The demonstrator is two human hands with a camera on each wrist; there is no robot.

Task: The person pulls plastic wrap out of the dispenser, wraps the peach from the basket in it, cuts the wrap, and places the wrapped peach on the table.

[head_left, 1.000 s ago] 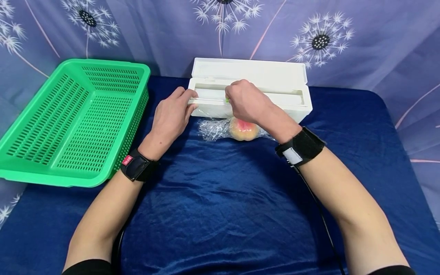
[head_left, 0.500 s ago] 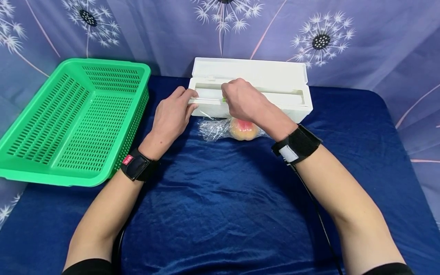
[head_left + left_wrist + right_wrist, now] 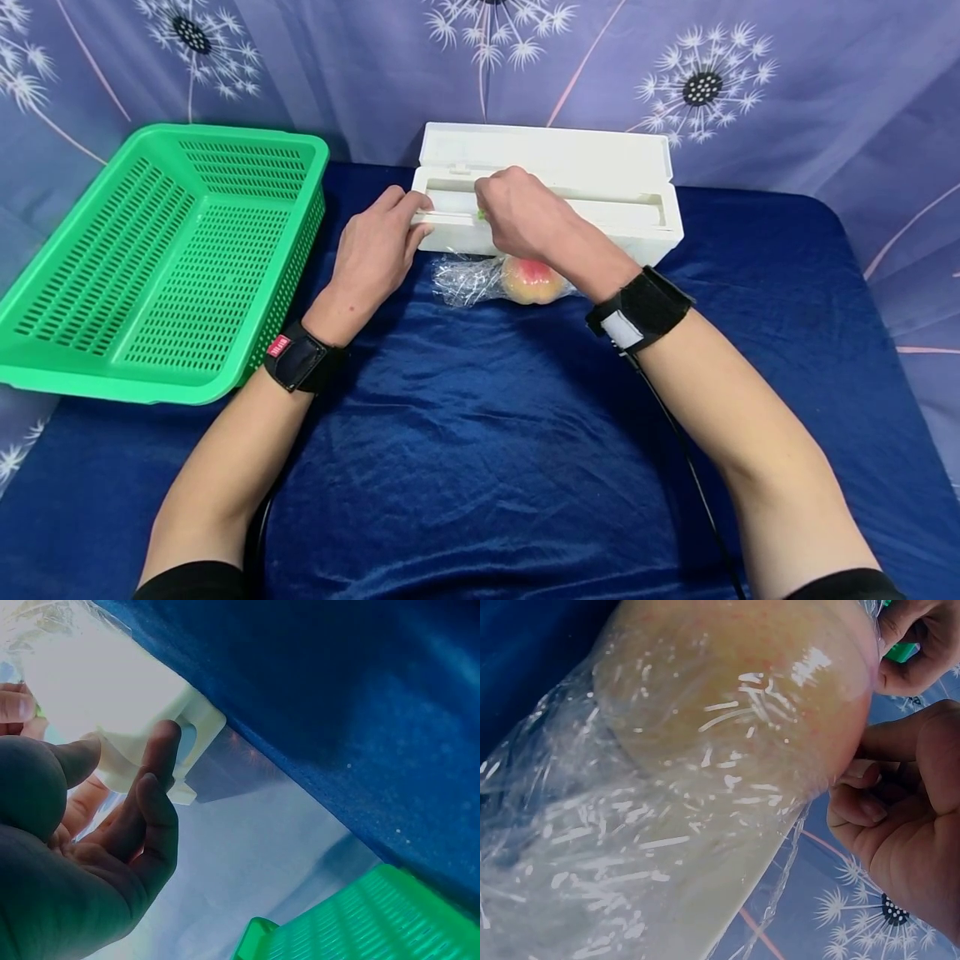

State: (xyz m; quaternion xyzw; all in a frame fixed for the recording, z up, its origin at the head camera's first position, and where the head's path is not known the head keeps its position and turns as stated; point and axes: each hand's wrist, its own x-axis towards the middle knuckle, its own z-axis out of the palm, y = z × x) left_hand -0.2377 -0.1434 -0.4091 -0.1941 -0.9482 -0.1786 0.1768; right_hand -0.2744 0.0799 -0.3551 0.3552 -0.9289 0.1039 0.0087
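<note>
A long white cling film dispenser (image 3: 457, 240) lies at the back of the table, its lid (image 3: 555, 148) raised. My left hand (image 3: 377, 243) grips its left end, thumb below and fingers on the front rim; the left wrist view shows this from beneath. My right hand (image 3: 527, 213), fingers curled, pinches a small green slide cutter (image 3: 482, 214) on the front rail, mostly covered by the fingers. In front of the dispenser sits a peach (image 3: 531, 283) in crinkled cling film (image 3: 467, 282). The right wrist view shows the film-covered peach (image 3: 742, 682) up close.
A green perforated basket (image 3: 213, 392) stands on the left. Blue cloth (image 3: 465, 433) covers the table, and a dandelion-patterned curtain (image 3: 367, 75) hangs behind the dispenser. A black cable (image 3: 690, 467) trails from the right wrist strap.
My right hand has slid a little to the left along the dispenser's rail, with the green cutter in its fingers. The left hand and the peach have kept their places.
</note>
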